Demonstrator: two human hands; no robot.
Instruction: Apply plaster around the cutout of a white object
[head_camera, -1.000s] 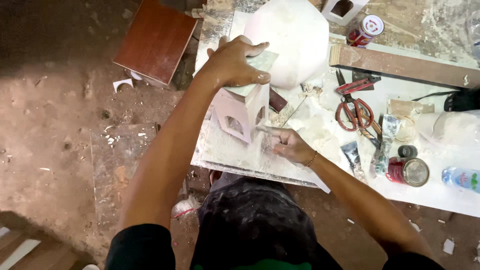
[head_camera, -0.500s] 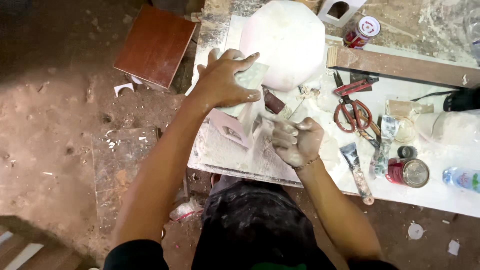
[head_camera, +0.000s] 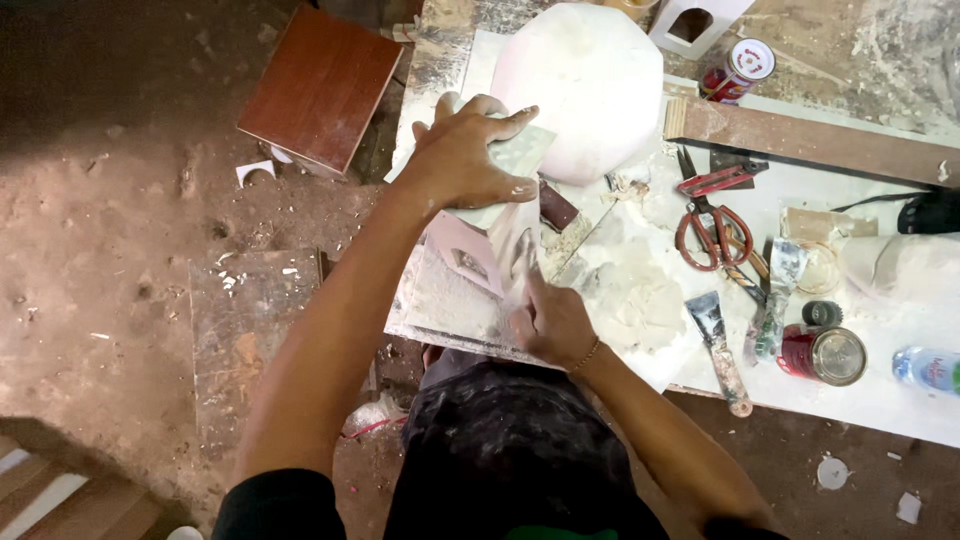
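Observation:
My left hand (head_camera: 465, 160) is spread over the top of a small house-shaped box (head_camera: 470, 255), white and pink with a little arched opening in its side, and grips its pale roof. The box stands on a putty-smeared white board (head_camera: 440, 305) at the near edge of the worktable. My right hand (head_camera: 550, 322) is closed around a small putty blade (head_camera: 522, 252) held flat against the box's right side. Most of the blade is hidden by my fingers. A heap of white putty (head_camera: 635, 290) lies just right of this hand.
A white octagonal slab (head_camera: 580, 90) sits behind the box. To the right are red scissors (head_camera: 712, 232), a putty knife (head_camera: 722, 350), an open can (head_camera: 826, 354), a plastic bottle (head_camera: 925, 368) and a wooden bar (head_camera: 800, 140). A red-brown board (head_camera: 322, 85) lies on the dirt floor.
My right hand has moved up from the board to the box's right side, putting the blade against it. My left hand has stayed on the roof, shifting slightly.

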